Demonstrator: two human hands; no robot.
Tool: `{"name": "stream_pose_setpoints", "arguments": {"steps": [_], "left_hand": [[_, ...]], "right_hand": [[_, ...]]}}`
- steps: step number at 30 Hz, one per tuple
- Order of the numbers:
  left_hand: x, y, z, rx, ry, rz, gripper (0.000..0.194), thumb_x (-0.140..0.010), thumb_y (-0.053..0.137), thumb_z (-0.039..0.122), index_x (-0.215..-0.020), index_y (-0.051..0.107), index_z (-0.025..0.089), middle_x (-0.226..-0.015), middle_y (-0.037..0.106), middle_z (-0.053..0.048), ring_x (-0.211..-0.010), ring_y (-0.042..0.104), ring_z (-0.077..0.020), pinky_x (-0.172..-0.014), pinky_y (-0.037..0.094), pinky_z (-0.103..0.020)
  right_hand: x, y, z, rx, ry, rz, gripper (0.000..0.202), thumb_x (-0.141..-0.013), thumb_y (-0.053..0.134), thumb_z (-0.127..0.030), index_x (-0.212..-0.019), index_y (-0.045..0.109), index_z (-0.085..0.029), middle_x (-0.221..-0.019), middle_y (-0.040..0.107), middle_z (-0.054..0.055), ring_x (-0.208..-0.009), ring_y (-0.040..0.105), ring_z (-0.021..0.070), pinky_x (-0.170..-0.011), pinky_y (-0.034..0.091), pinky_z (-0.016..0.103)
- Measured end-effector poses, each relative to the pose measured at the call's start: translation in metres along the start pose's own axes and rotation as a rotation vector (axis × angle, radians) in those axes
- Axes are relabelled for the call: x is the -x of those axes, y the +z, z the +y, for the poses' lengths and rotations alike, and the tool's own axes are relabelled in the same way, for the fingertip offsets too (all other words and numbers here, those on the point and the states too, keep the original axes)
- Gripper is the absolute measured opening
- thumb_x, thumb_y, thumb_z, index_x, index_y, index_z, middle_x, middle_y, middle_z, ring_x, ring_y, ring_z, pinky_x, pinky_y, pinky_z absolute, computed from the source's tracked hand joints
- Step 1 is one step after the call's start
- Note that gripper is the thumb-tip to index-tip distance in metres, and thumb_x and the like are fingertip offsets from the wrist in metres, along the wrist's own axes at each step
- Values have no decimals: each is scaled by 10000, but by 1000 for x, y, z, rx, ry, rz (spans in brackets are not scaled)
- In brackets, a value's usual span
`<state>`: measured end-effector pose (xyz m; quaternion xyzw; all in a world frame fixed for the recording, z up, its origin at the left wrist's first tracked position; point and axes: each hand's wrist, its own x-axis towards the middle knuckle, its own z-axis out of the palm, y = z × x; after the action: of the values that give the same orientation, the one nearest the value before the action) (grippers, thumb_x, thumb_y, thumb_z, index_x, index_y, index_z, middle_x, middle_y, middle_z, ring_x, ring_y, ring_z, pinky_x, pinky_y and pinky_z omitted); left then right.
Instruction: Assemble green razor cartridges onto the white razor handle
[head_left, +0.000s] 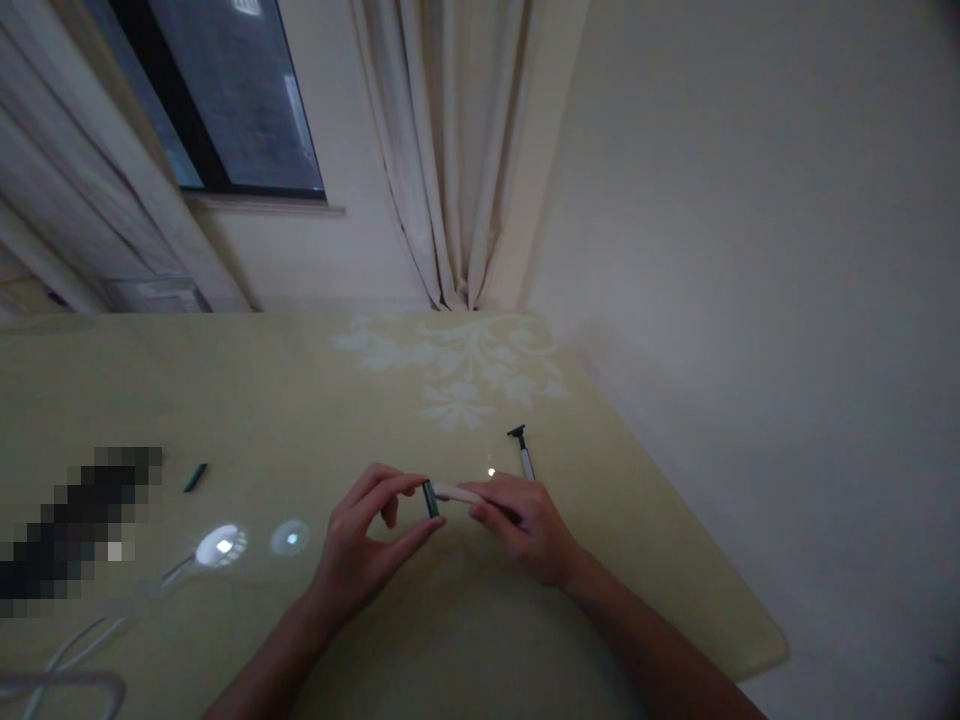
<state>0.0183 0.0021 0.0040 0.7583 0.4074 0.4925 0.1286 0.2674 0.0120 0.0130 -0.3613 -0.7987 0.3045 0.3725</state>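
My left hand (361, 535) pinches the two ends of a dark green razor cartridge (430, 499) between thumb and fingertips. Closed around a pale razor handle (459, 494) is my right hand (529, 525). The handle's tip meets the back of the cartridge; whether the two are locked together I cannot tell. Just beyond my right hand lies a second razor (526, 458) with a dark head and a silver-grey handle, its lower end hidden by the hand. Off to the left, a small dark green piece (196, 477), similar in shape to the cartridge, rests on the table.
The glossy yellowish table (465, 640) has a white floral pattern (472, 360) near its far edge. White cables (82, 635) and a blurred-out dark object (75, 530) lie at left. A wall (750, 250) borders the right side; curtains (457, 150) hang behind.
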Motion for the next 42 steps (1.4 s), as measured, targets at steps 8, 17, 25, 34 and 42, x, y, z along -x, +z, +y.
{"name": "stream_pose_setpoints", "arguments": {"steps": [8,17,25,34,42], "left_hand": [[-1,0,-1,2,17,-5,337,-909,817,272,-1218,692,226,-948,623,-12,-649,542,-104,-645,526,-248],[-1,-1,1,-4,8,0,360,-901,826,286,-1227,687,223,-958,620,-14,-648,541,-103,-661,536,-258],[-1,1,0,8,3,-32,330,-919,802,276,-1227,691,233,-964,631,-17,-652,545,-107,-654,531,-256],[0,0,0,33,-7,-47,315,-920,791,249,-1222,702,231,-952,633,-19,-652,550,-108,-630,521,-246],[1,1,2,15,-9,-40,353,-892,827,258,-1222,707,225,-965,644,-21,-651,553,-108,-662,538,-256]], "right_hand": [[2,6,0,43,-52,-56,442,-1103,520,-480,-1274,780,-166,-832,725,71,-738,623,177,-698,466,282],[0,2,4,130,-71,-4,459,-1100,527,-488,-1275,776,-144,-795,690,62,-701,595,167,-666,448,273],[0,2,5,196,-112,-35,484,-1116,474,-503,-1306,758,-160,-851,717,76,-738,623,172,-685,466,273],[2,1,4,275,-173,-56,488,-1114,472,-505,-1337,743,-166,-845,698,72,-719,622,167,-660,459,266],[2,1,5,301,-133,-9,477,-1114,479,-499,-1329,748,-169,-853,710,73,-706,613,163,-660,463,261]]}}
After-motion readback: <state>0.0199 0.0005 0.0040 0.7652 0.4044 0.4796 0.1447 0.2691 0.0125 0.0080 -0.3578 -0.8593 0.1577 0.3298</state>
